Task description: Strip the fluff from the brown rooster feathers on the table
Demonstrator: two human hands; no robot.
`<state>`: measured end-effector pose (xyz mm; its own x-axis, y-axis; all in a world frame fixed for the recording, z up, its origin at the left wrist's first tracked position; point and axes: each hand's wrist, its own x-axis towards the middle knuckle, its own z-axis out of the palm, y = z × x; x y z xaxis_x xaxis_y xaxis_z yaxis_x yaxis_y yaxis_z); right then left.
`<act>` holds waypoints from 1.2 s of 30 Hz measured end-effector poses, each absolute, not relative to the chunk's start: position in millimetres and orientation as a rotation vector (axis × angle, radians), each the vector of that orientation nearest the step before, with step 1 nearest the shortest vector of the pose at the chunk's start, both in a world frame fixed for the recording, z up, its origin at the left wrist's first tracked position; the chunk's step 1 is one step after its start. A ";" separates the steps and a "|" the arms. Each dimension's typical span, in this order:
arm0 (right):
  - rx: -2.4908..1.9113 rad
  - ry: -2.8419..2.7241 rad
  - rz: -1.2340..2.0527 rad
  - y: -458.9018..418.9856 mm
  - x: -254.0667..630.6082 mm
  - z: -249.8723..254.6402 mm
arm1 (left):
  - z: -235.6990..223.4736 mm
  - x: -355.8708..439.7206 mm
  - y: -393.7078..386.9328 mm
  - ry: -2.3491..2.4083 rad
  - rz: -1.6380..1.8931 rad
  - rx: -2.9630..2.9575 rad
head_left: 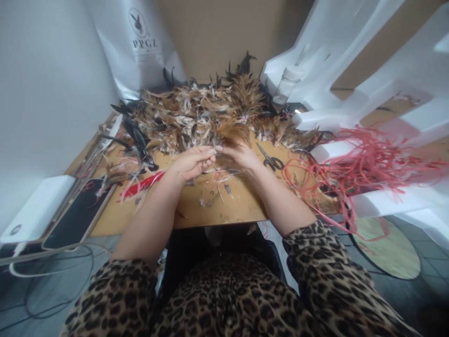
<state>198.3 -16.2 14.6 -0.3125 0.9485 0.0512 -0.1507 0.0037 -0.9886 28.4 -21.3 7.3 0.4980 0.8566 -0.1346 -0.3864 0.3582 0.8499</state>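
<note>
Above the front part of the wooden table, my two hands meet at the fingertips. My left hand (196, 161) is closed in a pinch, its fingers curled; whatever lies between thumb and forefinger is too small to make out. My right hand (240, 155) is closed around the base of a small bunch of brown feathers (233, 133), which fans out upward. Just beyond the hands spreads a large heap of brown and white feathers (189, 105). Black-handled scissors (269, 158) rest to the right of my right hand. Red ribbon strips (142, 184) lie left of my left hand.
A tangle of pinkish-red strings (379, 161) hangs over white foam at the right. Behind the feathers stand a white printed bag (140, 61) and a bottle (287, 84). A phone (79, 215) and white power bank (38, 208) are on the left of the table (242, 210).
</note>
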 end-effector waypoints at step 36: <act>-1.365 -1.859 1.323 -7.3 203.4 2.5 | -0.5 34.9 -17.0 1.178 0.871 1.406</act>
<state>203.4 -7.3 2.5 -0.3890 0.9077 -0.1575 0.4460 0.0360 -0.8943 34.9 -17.0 -0.5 0.2481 0.9644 -0.0911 0.1953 0.0423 0.9798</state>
